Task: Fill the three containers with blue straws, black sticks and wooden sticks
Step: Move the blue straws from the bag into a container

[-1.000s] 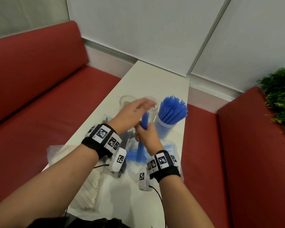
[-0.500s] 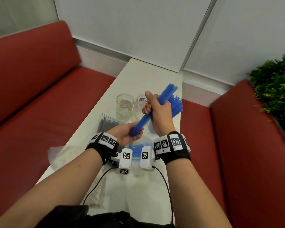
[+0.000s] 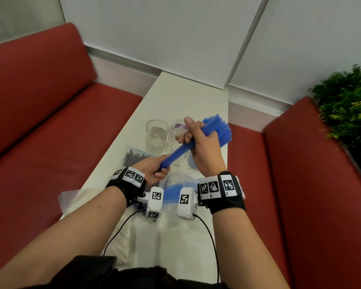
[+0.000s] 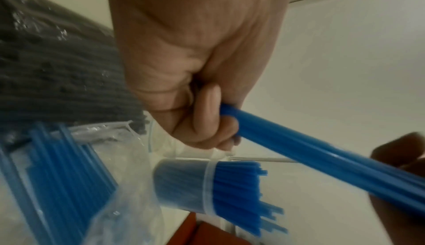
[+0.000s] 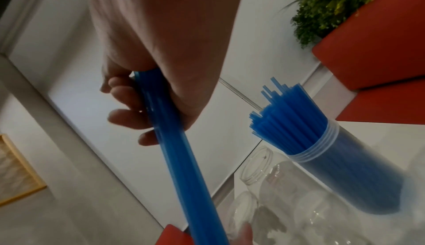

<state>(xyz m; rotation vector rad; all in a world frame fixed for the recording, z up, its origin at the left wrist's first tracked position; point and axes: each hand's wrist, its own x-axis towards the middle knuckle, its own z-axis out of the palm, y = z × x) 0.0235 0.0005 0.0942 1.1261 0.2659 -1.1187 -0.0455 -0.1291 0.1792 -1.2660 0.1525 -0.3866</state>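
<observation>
Both hands hold one tight bundle of blue straws tilted over the white table. My left hand grips its lower end, seen close in the left wrist view. My right hand is wrapped round its middle, and the right wrist view shows those fingers curled on the bundle. A clear container packed with blue straws stands behind the right hand. Two empty clear jars stand to its left.
A zip bag of black sticks lies by the left hand. A bag with more blue straws lies under the wrists, and a bag of pale sticks at the near left edge. Red benches flank the narrow table; a plant is at right.
A second ago the bundle stood upright with the left hand over its top. Now it is tilted, the left hand at its lower end, the right hand higher. Almost nothing moved in the last half second.
</observation>
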